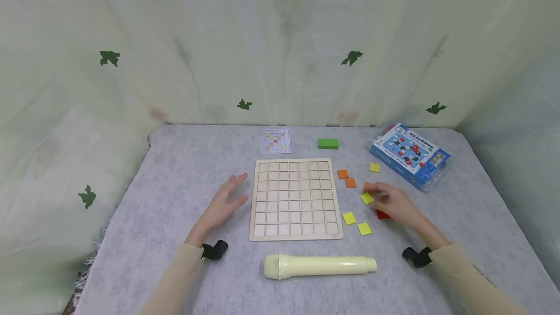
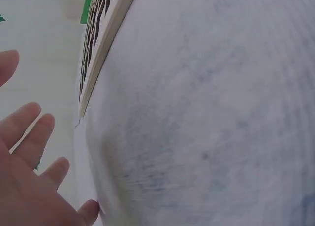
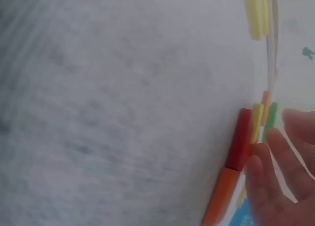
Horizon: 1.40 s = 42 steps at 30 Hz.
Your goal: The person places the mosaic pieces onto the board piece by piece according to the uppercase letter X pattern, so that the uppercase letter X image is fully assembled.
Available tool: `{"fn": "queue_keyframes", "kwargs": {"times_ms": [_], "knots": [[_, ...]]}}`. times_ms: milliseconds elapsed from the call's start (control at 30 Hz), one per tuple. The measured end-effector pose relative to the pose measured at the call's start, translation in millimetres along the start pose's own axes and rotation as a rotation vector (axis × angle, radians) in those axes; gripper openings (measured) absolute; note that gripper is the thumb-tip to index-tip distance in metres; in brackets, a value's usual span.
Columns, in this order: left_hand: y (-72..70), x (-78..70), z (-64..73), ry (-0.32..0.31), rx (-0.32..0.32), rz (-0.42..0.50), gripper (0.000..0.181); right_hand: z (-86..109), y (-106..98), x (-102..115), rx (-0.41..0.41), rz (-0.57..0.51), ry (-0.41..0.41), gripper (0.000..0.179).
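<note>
A square wooden grid board (image 1: 252, 218) lies on the table, its cells bare. My left hand (image 1: 224, 201) hovers at the board's left side, fingers spread and holding nothing. Right of the board, my right hand (image 1: 392, 203) reaches over loose tiles, its thumb apart from the fingers. Its fingertips are by an orange tile (image 1: 367, 185) and a yellow tile (image 1: 366, 199); contact is unclear. Partly hidden under the hand is a red tile (image 1: 382, 215), seen as a red block (image 3: 239, 140) beside an orange block (image 3: 221, 196) in the right wrist view.
A pale yellow microphone (image 1: 321, 266) lies in front of the board. Behind it are a small pattern card (image 1: 275, 141) and a green block (image 1: 328, 144). At the back right sits a blue box (image 1: 409, 154) in clear plastic. More yellow tiles (image 1: 364, 229) and orange tiles (image 1: 350, 183) lie nearby.
</note>
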<state>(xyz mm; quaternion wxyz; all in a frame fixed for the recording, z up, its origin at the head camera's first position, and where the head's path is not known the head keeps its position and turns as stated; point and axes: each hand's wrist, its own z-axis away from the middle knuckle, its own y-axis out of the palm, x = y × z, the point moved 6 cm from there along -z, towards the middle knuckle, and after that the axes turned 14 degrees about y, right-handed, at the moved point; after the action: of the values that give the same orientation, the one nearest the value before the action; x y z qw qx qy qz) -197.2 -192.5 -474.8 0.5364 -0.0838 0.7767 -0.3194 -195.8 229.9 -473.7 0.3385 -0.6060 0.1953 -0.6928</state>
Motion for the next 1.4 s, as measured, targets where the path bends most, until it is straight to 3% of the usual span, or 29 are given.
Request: {"fn": "queue_keyframes", "kwargs": {"times_ms": [300, 500, 767, 1067, 1400], "knots": [[18.3, 12.4, 5.9, 0.069, 0.206, -0.122, 0.069, -5.8, 7, -3, -0.009, 0.107, -0.021, 0.031], [21.2, 5.7, 7.0, 0.114, 0.26, -0.159, 0.069, -10.4, 7, -1, 0.008, 0.131, -0.033, 0.024], [20.8, 3.3, 9.0, 0.075, 0.321, -0.245, 0.069, -14.8, 7, 6, 0.016, 0.106, -0.052, 0.023], [19.0, 0.3, 13.3, 0.056, 0.328, -0.317, 0.068, -31.0, 13, 60, 0.048, 0.027, -0.141, 0.024], [17.6, 1.2, 13.4, 0.061, 0.318, -0.327, 0.068, -71.4, 56, 119, 0.163, 0.019, -0.278, 0.023]]}}
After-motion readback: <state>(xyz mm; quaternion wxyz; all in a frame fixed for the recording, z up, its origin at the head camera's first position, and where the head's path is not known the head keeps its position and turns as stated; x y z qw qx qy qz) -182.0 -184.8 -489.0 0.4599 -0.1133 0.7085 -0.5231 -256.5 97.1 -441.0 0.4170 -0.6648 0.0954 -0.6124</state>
